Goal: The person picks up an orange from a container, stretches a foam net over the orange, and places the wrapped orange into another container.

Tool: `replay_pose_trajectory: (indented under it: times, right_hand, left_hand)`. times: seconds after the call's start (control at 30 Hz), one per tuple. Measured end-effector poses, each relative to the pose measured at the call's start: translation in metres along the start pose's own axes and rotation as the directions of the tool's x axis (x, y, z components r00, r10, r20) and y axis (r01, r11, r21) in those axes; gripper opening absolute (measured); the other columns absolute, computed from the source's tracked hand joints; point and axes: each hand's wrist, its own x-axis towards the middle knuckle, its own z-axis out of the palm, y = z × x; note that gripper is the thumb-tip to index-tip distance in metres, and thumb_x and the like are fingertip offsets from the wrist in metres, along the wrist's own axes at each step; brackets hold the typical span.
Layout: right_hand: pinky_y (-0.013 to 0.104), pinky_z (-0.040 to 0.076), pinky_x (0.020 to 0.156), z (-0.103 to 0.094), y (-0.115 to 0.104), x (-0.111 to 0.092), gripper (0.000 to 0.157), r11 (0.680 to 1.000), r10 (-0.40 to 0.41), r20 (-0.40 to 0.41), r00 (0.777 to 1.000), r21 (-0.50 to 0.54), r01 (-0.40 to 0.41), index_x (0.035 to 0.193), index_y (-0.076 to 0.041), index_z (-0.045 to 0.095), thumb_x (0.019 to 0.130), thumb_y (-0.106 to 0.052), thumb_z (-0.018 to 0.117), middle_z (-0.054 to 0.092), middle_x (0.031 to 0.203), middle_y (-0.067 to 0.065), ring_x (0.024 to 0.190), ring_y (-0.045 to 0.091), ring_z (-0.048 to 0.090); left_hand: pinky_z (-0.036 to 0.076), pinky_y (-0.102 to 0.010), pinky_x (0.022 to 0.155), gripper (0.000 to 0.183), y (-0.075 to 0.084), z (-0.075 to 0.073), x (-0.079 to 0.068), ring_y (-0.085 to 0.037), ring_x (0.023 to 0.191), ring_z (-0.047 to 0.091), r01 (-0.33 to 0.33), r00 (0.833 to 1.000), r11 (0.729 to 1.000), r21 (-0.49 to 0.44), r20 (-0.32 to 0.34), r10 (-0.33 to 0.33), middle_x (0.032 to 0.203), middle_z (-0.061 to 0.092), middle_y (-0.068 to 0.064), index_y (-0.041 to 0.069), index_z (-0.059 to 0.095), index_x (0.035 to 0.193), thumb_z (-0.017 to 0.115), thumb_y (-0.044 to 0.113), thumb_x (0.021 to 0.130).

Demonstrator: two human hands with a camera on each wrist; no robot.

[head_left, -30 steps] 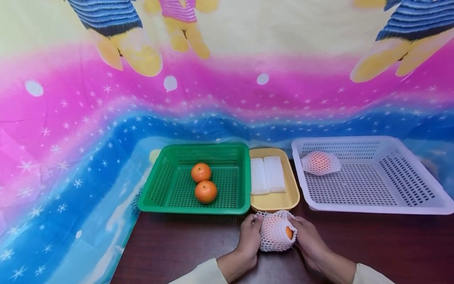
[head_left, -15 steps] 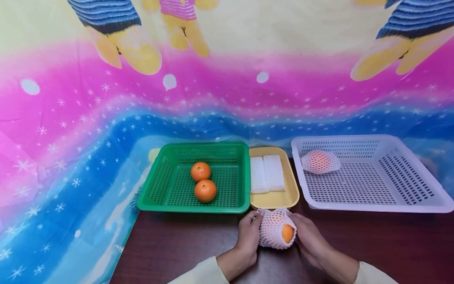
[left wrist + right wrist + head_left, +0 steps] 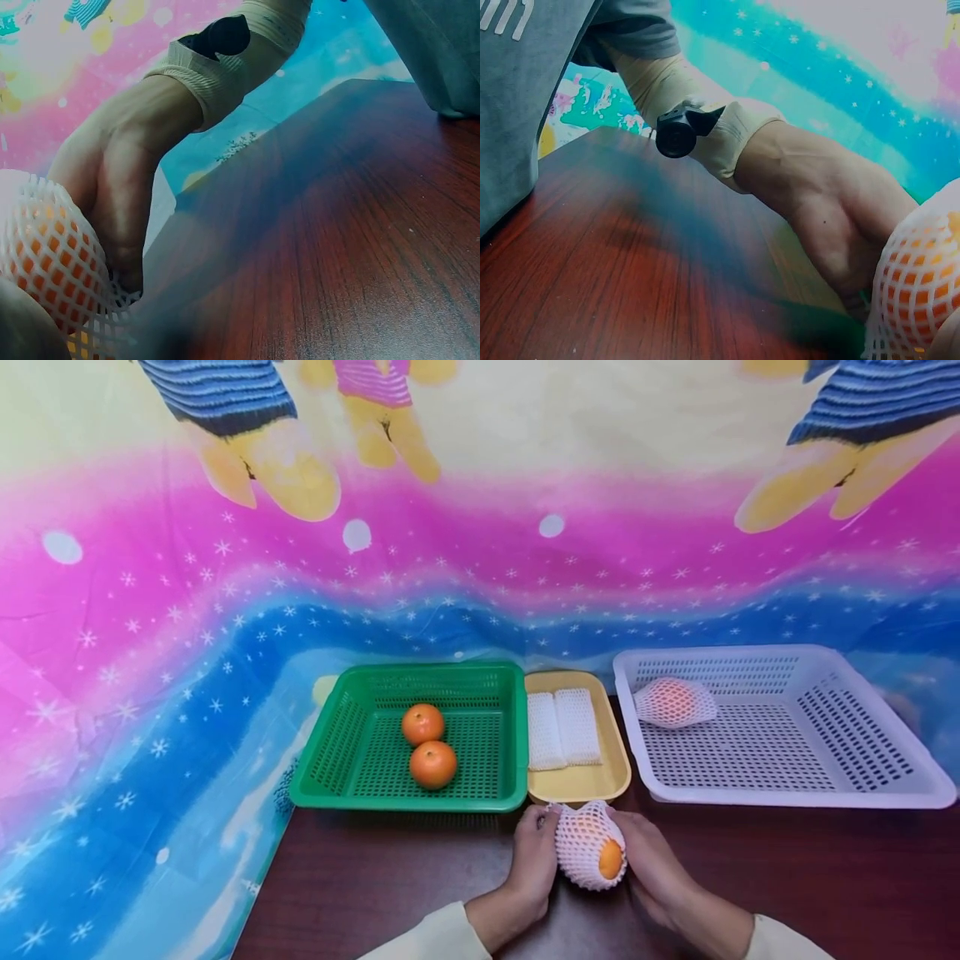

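An orange point(image 3: 611, 858) sits inside a white foam net sleeve point(image 3: 581, 852), held above the dark table's front area. Bare orange peel shows through the sleeve's opening on the right. My left hand point(image 3: 533, 864) grips the sleeve's left side, its thumb along the upper edge. On the opposite side, my right hand point(image 3: 658, 867) grips near the opening, with most fingers hidden behind the fruit. In the left wrist view the right hand point(image 3: 112, 180) appears beyond the netted fruit. The right wrist view shows the left hand point(image 3: 840, 217) against the net.
Two bare oranges point(image 3: 432, 765) lie in a green basket point(image 3: 408, 804) at left. Folded foam nets point(image 3: 577, 727) rest in a yellow tray point(image 3: 615, 781) at centre. A white basket point(image 3: 802, 797) at right contains one netted orange point(image 3: 675, 702). A patterned cloth point(image 3: 480, 543) hangs behind.
More orange peel shows at the sleeve's right opening than a second ago. The left hand has shifted slightly right; both hands keep their hold.
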Motion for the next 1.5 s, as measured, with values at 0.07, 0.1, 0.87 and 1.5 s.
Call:
replay_pose_trajectory:
  times: [0.07, 0.1, 0.87, 1.5]
  right_hand:
    - [0.023, 0.048, 0.087, 0.001, -0.002, 0.001, 0.056, 1.000, 0.000, -0.018, 1.000, -0.021, -0.001, 0.143, 0.006, 0.034, 0.110, -0.039, 0.039, 0.050, 0.134, 0.018, 0.109, 0.014, 0.056]
    - [0.023, 0.047, 0.088, 0.002, -0.003, 0.001, 0.056, 0.999, -0.003, -0.027, 1.000, -0.039, 0.002, 0.144, 0.005, 0.033, 0.110, -0.039, 0.040, 0.048, 0.136, 0.019, 0.110, 0.015, 0.055]
    - [0.015, 0.047, 0.096, -0.011, -0.011, -0.028, 0.039, 0.895, -0.378, 0.126, 0.917, -0.203, 0.397, 0.141, -0.008, 0.058, 0.111, -0.029, 0.044, 0.061, 0.139, 0.006, 0.118, -0.005, 0.056]
    - [0.001, 0.030, 0.102, -0.019, 0.000, -0.030, 0.106, 0.273, -0.854, 0.228, 0.467, -0.567, 0.777, 0.146, -0.004, 0.048, 0.058, -0.025, 0.101, 0.058, 0.131, 0.013, 0.119, -0.001, 0.049]
  left_hand:
    - [0.048, -0.027, 0.076, 0.022, 0.000, 0.002, 0.000, -0.011, 0.083, 0.057, 0.008, 1.000, 1.000, 0.015, -0.016, -0.007, 0.095, 0.060, -0.005, 0.001, 0.057, 0.108, 0.054, 0.023, 0.105]
    - [0.049, -0.028, 0.077, 0.023, 0.000, 0.002, 0.000, -0.012, 0.085, 0.058, 0.011, 1.000, 0.999, 0.030, -0.027, -0.010, 0.098, 0.060, -0.006, 0.001, 0.055, 0.110, 0.055, 0.024, 0.105]
    - [0.056, -0.033, 0.083, 0.054, 0.027, -0.015, -0.002, -0.015, 0.098, 0.066, 0.334, 0.902, 0.929, -0.157, 0.340, -0.267, 0.116, 0.070, -0.009, 0.000, 0.059, 0.131, 0.040, 0.044, 0.105]
    - [0.051, -0.041, 0.101, 0.047, 0.034, -0.012, -0.016, -0.023, 0.125, 0.058, 0.215, 0.923, 0.908, -0.360, 0.379, -0.069, 0.146, 0.051, -0.016, 0.014, 0.043, 0.154, 0.035, 0.017, 0.108]
